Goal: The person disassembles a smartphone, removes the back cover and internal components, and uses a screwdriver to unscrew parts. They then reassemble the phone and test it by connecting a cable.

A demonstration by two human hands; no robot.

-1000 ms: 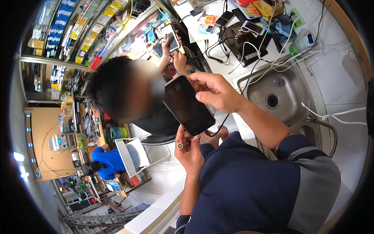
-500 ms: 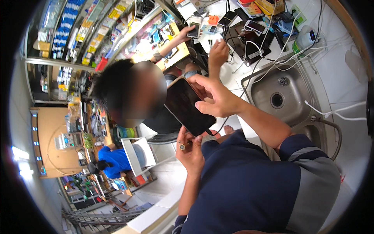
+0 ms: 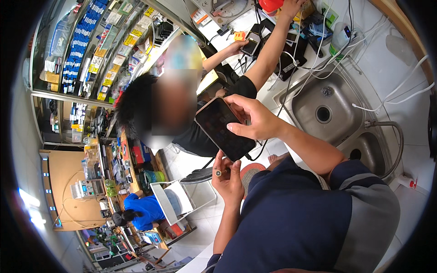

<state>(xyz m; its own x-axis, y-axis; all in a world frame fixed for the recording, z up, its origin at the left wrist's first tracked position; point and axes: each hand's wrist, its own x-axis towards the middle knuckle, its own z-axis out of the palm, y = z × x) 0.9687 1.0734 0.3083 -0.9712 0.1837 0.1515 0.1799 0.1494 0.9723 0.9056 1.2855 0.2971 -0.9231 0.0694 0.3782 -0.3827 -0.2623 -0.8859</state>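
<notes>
A dark-screened smartphone (image 3: 222, 132) is held tilted in front of me, faint marks showing on its glass. My right hand (image 3: 255, 117) grips its upper right side, thumb over the screen and fingers behind the edge. Curled against the phone's lower left edge are the fingers of my left hand (image 3: 229, 181), which wears a ring. A black cable (image 3: 258, 152) runs to the phone's bottom end. Just beyond sits a person in black, one hand (image 3: 237, 47) on a small phone (image 3: 250, 46), the other arm (image 3: 275, 52) stretched toward a red object (image 3: 271, 4).
A steel double sink (image 3: 309, 107) stands on the right, with white cables (image 3: 318, 68) and a plastic bottle (image 3: 339, 43) behind it. Glass shelves of small packages (image 3: 98, 59) fill the far left. Another person in blue (image 3: 145, 213) sits near a white folding chair (image 3: 170, 204).
My view has shifted a little, and my hands keep hold of the phone. The person in black has extended one arm toward the back of the counter and moved the small phone lower.
</notes>
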